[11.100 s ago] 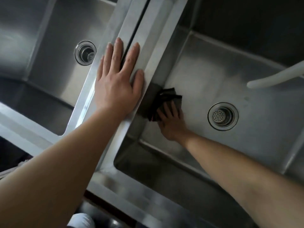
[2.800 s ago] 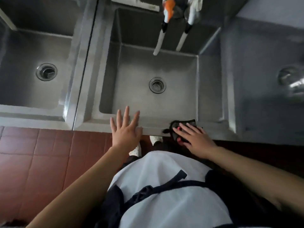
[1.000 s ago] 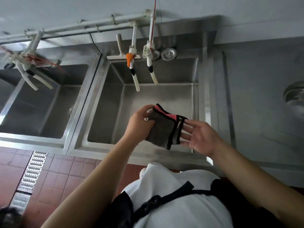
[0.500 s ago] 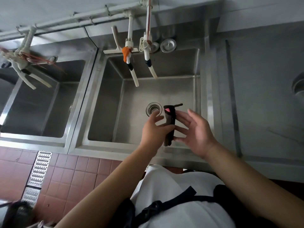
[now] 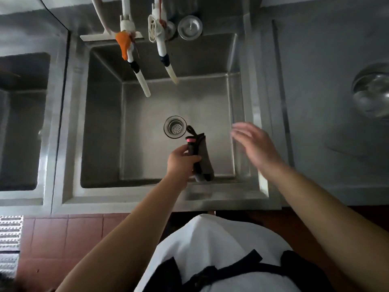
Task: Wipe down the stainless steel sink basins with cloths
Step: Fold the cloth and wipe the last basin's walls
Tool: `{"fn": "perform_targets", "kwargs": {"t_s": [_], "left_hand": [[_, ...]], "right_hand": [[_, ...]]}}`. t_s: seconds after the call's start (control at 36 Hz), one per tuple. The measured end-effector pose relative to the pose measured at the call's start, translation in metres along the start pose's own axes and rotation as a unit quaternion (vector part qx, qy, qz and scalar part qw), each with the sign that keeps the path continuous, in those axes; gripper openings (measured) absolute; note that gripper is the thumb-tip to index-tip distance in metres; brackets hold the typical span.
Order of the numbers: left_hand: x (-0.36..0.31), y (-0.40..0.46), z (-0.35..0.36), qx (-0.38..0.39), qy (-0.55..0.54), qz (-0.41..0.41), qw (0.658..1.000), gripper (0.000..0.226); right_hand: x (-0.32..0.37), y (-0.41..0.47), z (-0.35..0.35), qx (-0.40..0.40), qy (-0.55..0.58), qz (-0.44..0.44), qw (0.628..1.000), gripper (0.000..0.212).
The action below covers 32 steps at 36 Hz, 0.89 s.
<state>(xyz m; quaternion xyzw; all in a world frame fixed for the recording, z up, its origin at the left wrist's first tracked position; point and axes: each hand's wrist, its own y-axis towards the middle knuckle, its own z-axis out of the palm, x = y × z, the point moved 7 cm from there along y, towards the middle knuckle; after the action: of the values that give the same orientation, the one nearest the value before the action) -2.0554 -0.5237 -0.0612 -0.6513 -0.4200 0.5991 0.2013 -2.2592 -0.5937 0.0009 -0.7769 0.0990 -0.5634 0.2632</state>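
A folded dark grey cloth (image 5: 203, 159) with black edging, a pink spot and a small loop hangs above the middle sink basin (image 5: 147, 144). My left hand (image 5: 182, 160) grips the cloth's left edge over the basin's front half. My right hand (image 5: 255, 145) is off the cloth, to its right, fingers spread and blurred, above the basin's right wall. The basin's round drain strainer (image 5: 175, 126) lies just beyond the cloth's top.
Two white tap spouts (image 5: 143, 81) (image 5: 171, 73), one with an orange handle, hang over the basin's back. A second basin (image 5: 21, 123) lies at the left. On the steel counter (image 5: 326, 123) at the right stands a metal bowl (image 5: 372, 91). Red floor tiles and a floor grate (image 5: 10, 232) run below the sink front.
My right hand has let go of the cloth and swung out to the right. The left hand alone keeps the folded cloth, held a little lower over the basin.
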Motion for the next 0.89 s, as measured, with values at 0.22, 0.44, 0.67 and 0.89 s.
{"fn": "perform_targets", "kwargs": {"t_s": [0.22,0.44,0.67,0.89], "left_hand": [[0.016,0.095,0.072,0.047,0.089,-0.025,0.995,0.047],[0.060,0.124,0.177,0.165,0.101,-0.048,0.980,0.030],[0.060,0.097,0.178,0.315,-0.209,-0.257,0.890,0.064],[0.024,0.094,0.176,0.366,-0.253,-0.265,0.856,0.071]], "right_hand": [[-0.016,0.092,-0.058,-0.167,-0.456,-0.060,0.872,0.060],[-0.060,0.123,-0.030,-0.174,-0.552,-0.032,0.815,0.065],[-0.061,0.126,-0.027,-0.194,-0.558,-0.030,0.806,0.063],[-0.063,0.125,-0.026,-0.202,-0.554,-0.044,0.806,0.057]]}}
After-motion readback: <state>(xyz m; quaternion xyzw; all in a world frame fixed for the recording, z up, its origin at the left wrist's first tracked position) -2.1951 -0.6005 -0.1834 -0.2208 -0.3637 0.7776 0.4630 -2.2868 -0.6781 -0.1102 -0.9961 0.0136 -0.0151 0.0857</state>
